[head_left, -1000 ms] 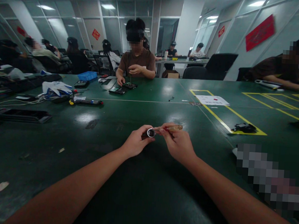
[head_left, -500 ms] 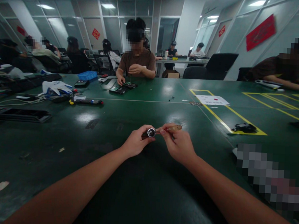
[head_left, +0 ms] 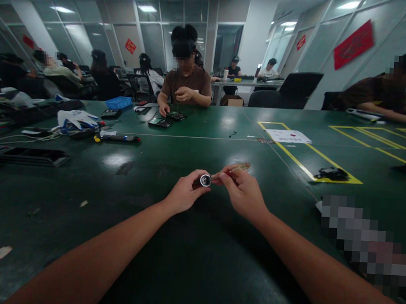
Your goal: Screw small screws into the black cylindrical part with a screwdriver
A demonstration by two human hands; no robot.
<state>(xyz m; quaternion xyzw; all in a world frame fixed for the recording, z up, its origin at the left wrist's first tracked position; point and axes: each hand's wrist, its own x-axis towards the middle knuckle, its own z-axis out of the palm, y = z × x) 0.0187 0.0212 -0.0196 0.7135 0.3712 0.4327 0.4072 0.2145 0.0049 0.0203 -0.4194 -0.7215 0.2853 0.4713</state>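
My left hand (head_left: 184,193) is closed around a short dark tube with a silver-rimmed round end (head_left: 206,180). That end faces me, and dark and light details show inside the rim; the rest is covered by my fingers. Pinched in my right hand (head_left: 244,193) is a screwdriver with a clear amber handle (head_left: 242,167). Its shaft points left toward the tube's right side, and its handle end rises up to the right. The tip is at or close to the tube; I cannot tell if it touches. Both hands are above the green table (head_left: 182,270).
Across the table a person (head_left: 186,84) works on small dark devices (head_left: 160,122). Gloves (head_left: 76,119), a blue bin (head_left: 119,103) and a power driver (head_left: 117,138) lie left. Right are a paper sheet (head_left: 288,136), a black part (head_left: 331,173) and a blurred-out object (head_left: 366,240).
My right hand has shifted slightly to the right, and the screwdriver's handle end has swung a little up and right. My left hand and the tube are nearly still.
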